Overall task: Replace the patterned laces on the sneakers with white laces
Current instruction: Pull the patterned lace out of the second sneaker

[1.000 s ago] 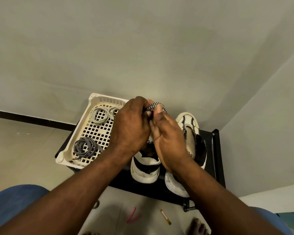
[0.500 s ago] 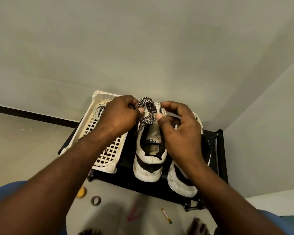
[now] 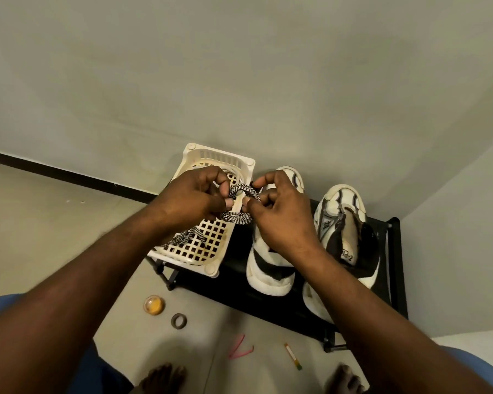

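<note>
The left hand (image 3: 191,200) and right hand (image 3: 282,220) are bare, as are the forearms (image 3: 97,265) behind them, blue cloth (image 3: 0,308) covers the knees at the lower corners, and two bare feet (image 3: 162,376) show at the bottom edge.

A single wide-angle camera is riding on the person's head, looking forward and steeply down, so both bare forearms (image 3: 97,280) are running in from the bottom corners to the left hand (image 3: 194,197) and right hand (image 3: 282,211), which are pinching a black-and-white woven lace (image 3: 239,218) near mid-frame. The lens is sitting close above the low black metal rack (image 3: 231,280) on the pale grey floor (image 3: 40,223), catching bare toes (image 3: 162,376) at the bottom edge and taking in the plain grey wall (image 3: 239,66) across the upper half.
</note>
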